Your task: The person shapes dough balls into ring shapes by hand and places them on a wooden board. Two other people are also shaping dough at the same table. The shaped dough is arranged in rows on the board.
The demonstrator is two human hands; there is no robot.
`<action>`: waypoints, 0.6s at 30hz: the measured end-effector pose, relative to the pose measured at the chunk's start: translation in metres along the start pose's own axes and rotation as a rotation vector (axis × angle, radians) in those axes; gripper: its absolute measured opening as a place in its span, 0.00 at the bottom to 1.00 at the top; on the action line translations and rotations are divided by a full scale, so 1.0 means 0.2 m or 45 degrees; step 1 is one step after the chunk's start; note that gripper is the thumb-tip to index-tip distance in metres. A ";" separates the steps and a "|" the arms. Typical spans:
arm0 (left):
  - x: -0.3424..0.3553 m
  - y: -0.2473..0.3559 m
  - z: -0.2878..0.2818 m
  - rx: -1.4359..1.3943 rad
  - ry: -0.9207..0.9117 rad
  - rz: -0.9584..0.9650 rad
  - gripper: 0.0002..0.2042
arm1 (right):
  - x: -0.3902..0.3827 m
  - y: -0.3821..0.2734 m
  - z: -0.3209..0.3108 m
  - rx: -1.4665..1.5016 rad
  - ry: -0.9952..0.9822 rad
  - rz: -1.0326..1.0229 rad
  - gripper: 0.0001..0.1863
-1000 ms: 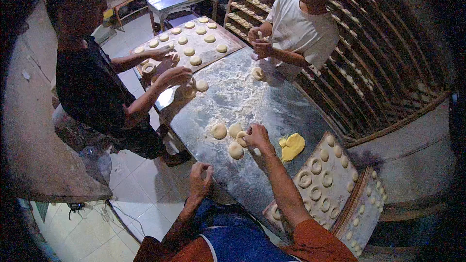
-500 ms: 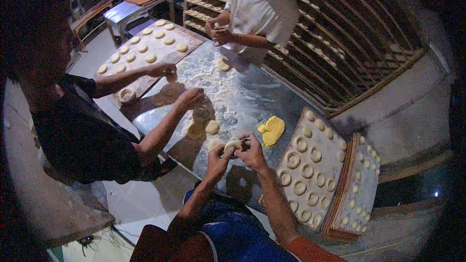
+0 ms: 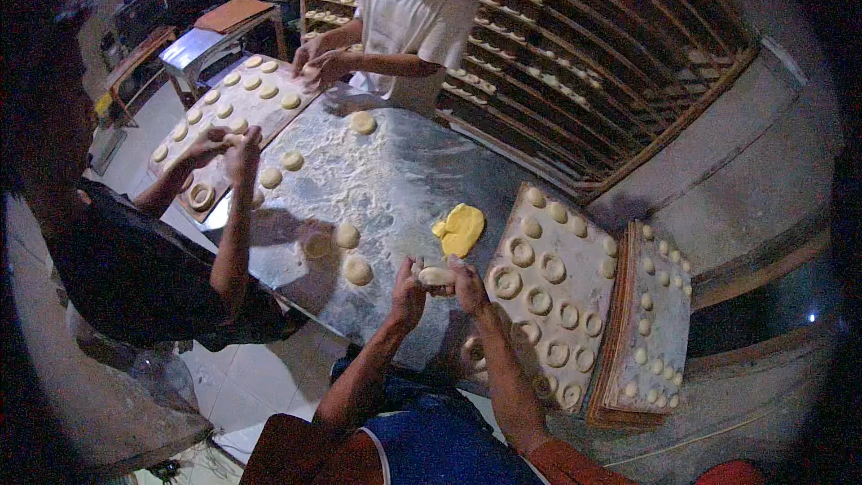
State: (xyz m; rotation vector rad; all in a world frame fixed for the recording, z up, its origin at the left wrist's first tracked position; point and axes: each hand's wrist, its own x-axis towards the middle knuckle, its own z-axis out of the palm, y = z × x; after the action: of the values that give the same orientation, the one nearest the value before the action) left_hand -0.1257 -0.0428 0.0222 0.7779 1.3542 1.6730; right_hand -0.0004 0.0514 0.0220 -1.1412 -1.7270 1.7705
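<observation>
A small pale piece of dough (image 3: 437, 277) is held above the near side of the metal table (image 3: 422, 162). My left hand (image 3: 409, 295) grips its left end, and my right hand (image 3: 469, 286) is closed on its right end. A lump of yellow fat (image 3: 460, 229), like butter or margarine, lies just beyond my hands. To their left, on the floured surface, rest two round dough balls, the closer one (image 3: 357, 270) near my left hand.
Right of me a floured board (image 3: 575, 296) carries dough rings and rounds, beside a stack of boards (image 3: 669, 332). Two co-workers handle dough: a dark sleeve at left, a white shirt (image 3: 417, 13) across. Dough rounds cover the far-left board (image 3: 242, 112). Behind stands a loaded rack (image 3: 575, 63).
My hands have shifted right, away from the dough balls, with the dough still between them. The left co-worker's hands have come together; the white-shirted person has moved toward the far-left board. The view has shifted.
</observation>
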 end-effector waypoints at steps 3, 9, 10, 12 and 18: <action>0.05 -0.02 0.19 -0.403 0.221 -0.206 0.15 | -0.02 0.04 -0.09 0.637 0.075 0.109 0.25; 0.01 -0.10 0.44 0.443 0.181 0.227 0.15 | -0.08 0.10 -0.25 -0.283 0.394 -0.186 0.27; 0.01 -0.13 0.49 0.322 0.180 0.130 0.16 | -0.08 0.12 -0.29 -0.078 0.424 -0.228 0.25; 0.03 -0.19 0.56 0.106 0.137 0.073 0.17 | -0.09 0.21 -0.38 -0.090 0.378 -0.121 0.22; 0.08 -0.28 0.80 0.083 0.122 0.185 0.21 | -0.15 0.40 -0.71 -1.216 0.550 -0.937 0.17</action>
State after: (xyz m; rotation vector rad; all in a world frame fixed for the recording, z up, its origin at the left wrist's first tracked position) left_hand 0.0170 0.0488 0.0044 0.8608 1.4546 1.8062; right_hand 0.1475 0.1047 -0.0323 -0.8812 -2.3036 0.2091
